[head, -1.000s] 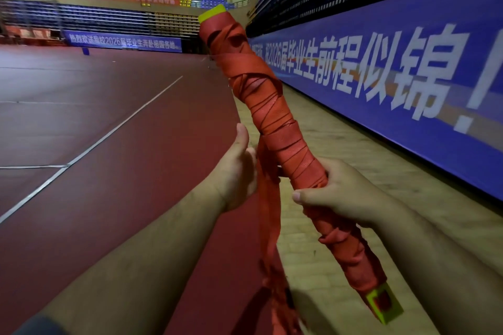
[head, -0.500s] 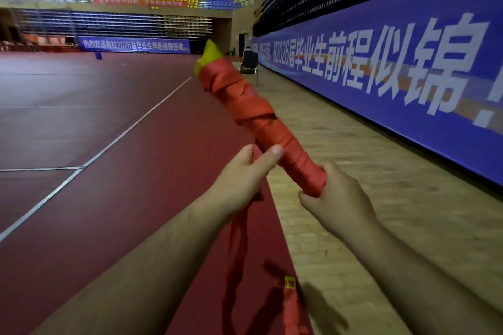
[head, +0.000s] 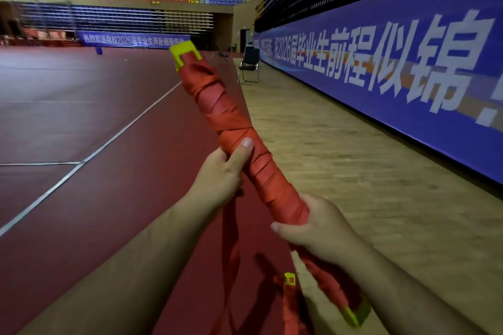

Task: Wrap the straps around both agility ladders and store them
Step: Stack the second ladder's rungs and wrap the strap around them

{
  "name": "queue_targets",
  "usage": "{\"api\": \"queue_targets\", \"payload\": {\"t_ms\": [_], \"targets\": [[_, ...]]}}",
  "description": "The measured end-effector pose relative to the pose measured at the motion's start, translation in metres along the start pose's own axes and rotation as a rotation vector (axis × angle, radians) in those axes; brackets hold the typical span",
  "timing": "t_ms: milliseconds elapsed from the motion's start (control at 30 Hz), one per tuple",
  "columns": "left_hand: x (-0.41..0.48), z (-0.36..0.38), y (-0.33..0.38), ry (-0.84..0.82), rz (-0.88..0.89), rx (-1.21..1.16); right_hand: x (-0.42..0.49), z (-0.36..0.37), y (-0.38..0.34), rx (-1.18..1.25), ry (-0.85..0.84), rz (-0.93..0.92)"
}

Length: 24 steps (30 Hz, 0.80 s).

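A bundled agility ladder, yellow rungs wound tight in red strap, slants from upper left to lower right in front of me. My right hand grips its lower part, just above the yellow end. My left hand holds the middle of the bundle, thumb pressed along the wrap. A loose length of red strap hangs from under my left hand toward the floor. Low down, a second red strap piece with a small yellow clip lies or hangs below the bundle.
Dark red court floor with white lines spreads to the left; wooden flooring runs on the right beside a long blue banner wall. A folding chair stands far ahead by the wall. Stadium seats fill the background.
The bundle has tilted down from near upright to a slant. My left hand has come round from behind the bundle to its front, thumb on the wrap. My right hand keeps its grip.
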<state>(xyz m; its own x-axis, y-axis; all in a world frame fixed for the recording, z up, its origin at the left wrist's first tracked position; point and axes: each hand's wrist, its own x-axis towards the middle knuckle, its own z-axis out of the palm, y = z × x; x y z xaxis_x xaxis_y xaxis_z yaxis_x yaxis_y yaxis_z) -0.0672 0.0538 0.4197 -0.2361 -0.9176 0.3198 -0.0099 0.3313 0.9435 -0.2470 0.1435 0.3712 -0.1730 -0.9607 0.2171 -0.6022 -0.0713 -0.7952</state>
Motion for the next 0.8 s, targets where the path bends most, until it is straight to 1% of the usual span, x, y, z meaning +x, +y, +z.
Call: {"api": "queue_targets", "payload": {"t_ms": [33, 67, 100, 133, 167, 200, 233, 267, 300, 333, 367, 400, 467, 500, 533, 567, 600, 667, 700, 733, 767, 800], "targets": [[-0.002, -0.004, -0.002, 0.019, -0.039, 0.108, 0.0, 0.004, -0.002, -0.138, 0.093, 0.006], [-0.006, -0.005, -0.004, -0.005, -0.089, 0.186, 0.0, 0.007, -0.005, -0.307, 0.168, 0.015], [-0.011, -0.004, -0.006, -0.054, -0.15, 0.21, -0.001, 0.011, -0.007, -0.493, 0.24, 0.01], [-0.017, 0.0, -0.01, -0.1, -0.202, 0.174, -0.003, 0.016, -0.009, -0.651, 0.294, -0.02], [-0.022, 0.005, -0.013, -0.103, -0.24, 0.089, -0.005, 0.023, -0.009, -0.769, 0.332, -0.095], [-0.025, 0.009, -0.016, -0.057, -0.269, -0.004, -0.006, 0.03, -0.007, -0.856, 0.363, -0.183], [-0.026, 0.011, -0.018, 0.018, -0.29, -0.068, -0.008, 0.035, -0.003, -0.879, 0.408, -0.273], [-0.025, 0.01, -0.023, 0.096, -0.287, -0.063, -0.008, 0.038, 0.001, -0.859, 0.402, -0.327], [-0.023, 0.007, -0.028, 0.155, -0.253, -0.007, -0.007, 0.038, 0.003, -0.76, 0.329, -0.342], [-0.021, 0.003, -0.032, 0.188, -0.206, 0.041, -0.005, 0.033, 0.004, -0.585, 0.218, -0.311], [-0.02, -0.001, -0.035, 0.188, -0.157, 0.062, -0.003, 0.028, 0.004, -0.382, 0.096, -0.236], [-0.019, -0.005, -0.037, 0.153, -0.109, 0.053, -0.002, 0.02, 0.002, -0.19, -0.04, -0.131], [-0.018, -0.013, -0.036, 0.059, -0.039, -0.017, 0.001, 0.008, 0.001, 0.095, -0.364, 0.076], [-0.017, -0.016, -0.035, 0.021, -0.028, -0.049, 0.0, 0.006, 0.003, 0.214, -0.489, 0.13], [-0.015, -0.018, -0.033, -0.005, -0.035, -0.064, 0.0, 0.006, 0.006, 0.264, -0.526, 0.154], [-0.013, -0.019, -0.03, -0.019, -0.054, -0.053, 0.0, 0.009, 0.008, 0.207, -0.445, 0.135], [-0.012, -0.019, -0.027, -0.02, -0.087, -0.016, -0.001, 0.014, 0.008, 0.049, -0.286, 0.098], [-0.011, -0.016, -0.025, 0.012, -0.194, 0.026, -0.003, 0.024, 0.003, -0.425, 0.034, 0.013], [-0.011, -0.015, -0.027, 0.033, -0.254, -0.008, -0.004, 0.028, 0.0, -0.616, 0.148, -0.039], [-0.011, -0.015, -0.03, 0.055, -0.3, -0.071, -0.004, 0.031, 0.0, -0.682, 0.195, -0.115], [-0.01, -0.018, -0.034, 0.077, -0.316, -0.152, -0.004, 0.03, 0.002, -0.641, 0.143, -0.166], [-0.008, -0.022, -0.038, 0.095, -0.301, -0.232, -0.003, 0.025, 0.003, -0.503, 0.028, -0.166]]}}
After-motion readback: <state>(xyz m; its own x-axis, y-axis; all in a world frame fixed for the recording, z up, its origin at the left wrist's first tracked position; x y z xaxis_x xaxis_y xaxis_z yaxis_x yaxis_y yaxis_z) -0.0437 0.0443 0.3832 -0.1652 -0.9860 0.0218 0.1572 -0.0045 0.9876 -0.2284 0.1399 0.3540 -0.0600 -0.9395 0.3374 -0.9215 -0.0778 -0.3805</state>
